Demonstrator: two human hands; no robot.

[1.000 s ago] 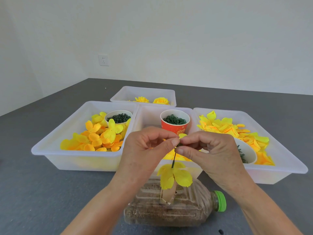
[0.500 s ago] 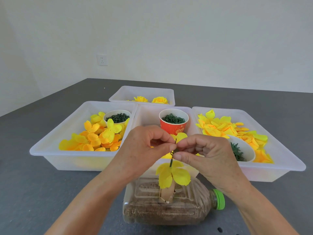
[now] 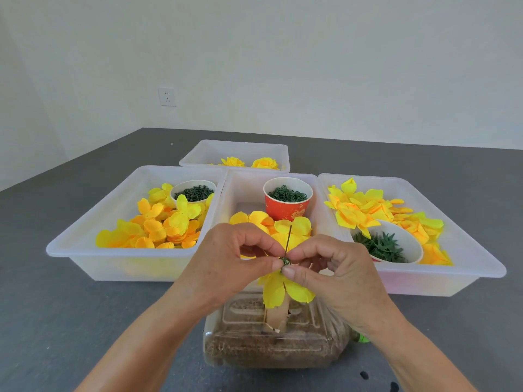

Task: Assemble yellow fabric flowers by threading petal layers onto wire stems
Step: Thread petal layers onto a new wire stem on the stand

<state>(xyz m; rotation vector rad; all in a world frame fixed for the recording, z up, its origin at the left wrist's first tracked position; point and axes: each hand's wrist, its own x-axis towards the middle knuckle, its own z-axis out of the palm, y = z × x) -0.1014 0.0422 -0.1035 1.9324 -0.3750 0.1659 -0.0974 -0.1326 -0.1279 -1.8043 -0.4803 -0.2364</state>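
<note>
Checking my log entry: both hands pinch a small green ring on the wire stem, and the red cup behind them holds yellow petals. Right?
Not quite. In the head view the red cup holds green rings, not petals. The left hand and right hand do pinch the green ring on the wire stem.

Wall socket (image 3: 167, 96): white, on the pale wall, back left.
Floor (image 3: 56, 321): dark grey, matte.
Dark spots (image 3: 365, 375): on the floor, bottom right; possibly holes.

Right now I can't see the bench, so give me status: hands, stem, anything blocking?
Left hand and right hand pinch green ring on wire stem. Yellow petal layer just below. Nothing blocking.
</note>
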